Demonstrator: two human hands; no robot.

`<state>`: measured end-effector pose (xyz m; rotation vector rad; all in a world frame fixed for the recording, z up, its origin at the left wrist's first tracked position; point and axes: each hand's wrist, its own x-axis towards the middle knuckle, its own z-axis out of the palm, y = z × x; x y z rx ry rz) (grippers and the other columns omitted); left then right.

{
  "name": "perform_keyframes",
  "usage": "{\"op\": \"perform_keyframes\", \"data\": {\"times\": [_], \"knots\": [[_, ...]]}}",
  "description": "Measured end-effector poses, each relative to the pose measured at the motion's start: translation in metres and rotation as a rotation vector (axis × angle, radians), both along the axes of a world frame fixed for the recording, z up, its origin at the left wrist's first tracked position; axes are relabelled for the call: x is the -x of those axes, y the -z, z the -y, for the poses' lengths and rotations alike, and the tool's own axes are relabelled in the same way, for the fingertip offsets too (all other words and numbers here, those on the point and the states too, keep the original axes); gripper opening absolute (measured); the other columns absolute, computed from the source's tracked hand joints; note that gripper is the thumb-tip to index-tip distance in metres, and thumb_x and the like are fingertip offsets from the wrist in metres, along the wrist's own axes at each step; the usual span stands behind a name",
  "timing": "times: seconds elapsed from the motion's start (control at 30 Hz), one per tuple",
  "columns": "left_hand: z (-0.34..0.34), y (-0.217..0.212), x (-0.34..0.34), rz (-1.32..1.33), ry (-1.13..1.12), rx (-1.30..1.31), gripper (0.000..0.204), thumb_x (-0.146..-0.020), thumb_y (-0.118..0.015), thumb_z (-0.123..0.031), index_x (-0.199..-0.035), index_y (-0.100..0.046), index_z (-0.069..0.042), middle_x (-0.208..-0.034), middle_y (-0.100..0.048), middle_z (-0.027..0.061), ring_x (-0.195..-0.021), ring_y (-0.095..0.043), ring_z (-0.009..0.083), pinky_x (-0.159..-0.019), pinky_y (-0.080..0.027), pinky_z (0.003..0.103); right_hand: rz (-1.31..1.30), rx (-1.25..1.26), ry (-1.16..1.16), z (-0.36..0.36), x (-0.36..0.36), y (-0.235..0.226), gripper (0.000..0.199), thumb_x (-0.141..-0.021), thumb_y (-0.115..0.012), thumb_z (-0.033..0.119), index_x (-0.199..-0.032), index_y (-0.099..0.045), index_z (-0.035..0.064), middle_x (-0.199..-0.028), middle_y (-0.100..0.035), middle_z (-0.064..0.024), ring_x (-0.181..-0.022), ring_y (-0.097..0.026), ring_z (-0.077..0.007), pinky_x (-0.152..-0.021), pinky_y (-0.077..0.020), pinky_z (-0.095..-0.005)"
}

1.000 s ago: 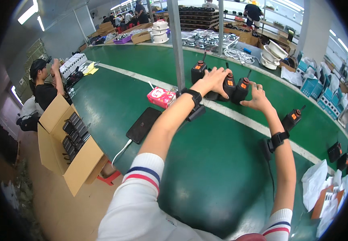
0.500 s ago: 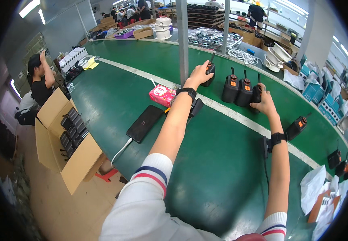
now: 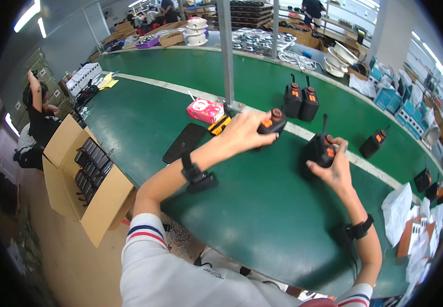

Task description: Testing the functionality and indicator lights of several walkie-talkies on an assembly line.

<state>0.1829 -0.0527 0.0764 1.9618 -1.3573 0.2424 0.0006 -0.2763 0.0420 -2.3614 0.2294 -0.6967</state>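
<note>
Dial: clock face centred on the head view
Left handset: 1, black with orange buttons, at 2 o'clock, in the left hand
Right handset: 1, same kind, antenna up, at 3 o'clock, in the right hand
Standing pair: 2 handsets, side by side, farther out at 2 o'clock
Lone handset: 1, farther out at 3 o'clock
Tissue packet: 1, pink, on the worktop at 11 o'clock
Carton: 1, open, near 9 o'clock, black units inside, count unclear
Wristbands: 2, black, one per arm
Left fingers: part-curled, pinching the left handset, thumb on its near side
Right fingers: set wide around the right handset, thumb at its 8 o'clock, fingertips at its 2 o'clock
</note>
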Motion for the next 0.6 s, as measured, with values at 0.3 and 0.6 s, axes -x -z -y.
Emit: {"op": "perform_keyframes", "data": {"times": [0.3,0.6], "knots": [[-0.048,0.015,0.130,0.276,0.096,-0.058,0.044,-0.071,-0.078,-0.033,-0.085,-0.052,-0.001,-0.086,-0.062,0.0135,-0.066,-0.064,0.0261,-0.055,-0.053,0.033,-0.047,0.313,-0.071,-0.092,0.099,0.004,0.072,-0.073,-0.078,0.031,-0.117,-0.033,-0.0042,-0.125,-0.044,-0.0338,-0.102,-0.059,-0.0434,-0.067,-0.0567,-0.0422],[-0.071,0.041,0.145,0.341,0.181,0.084,0.035,-0.065,-0.081,-0.020,-0.093,-0.065,-0.005,-0.106,-0.061,0.0157,-0.085,-0.065,0.0262,-0.067,-0.056,0.032,0.003,0.363,-0.102,-0.093,0.124,0.006,0.037,-0.069,-0.080,0.026,-0.098,-0.065,0.0076,-0.139,-0.034,-0.0329,-0.079,-0.068,-0.0350,-0.057,-0.0565,-0.0338]]}}
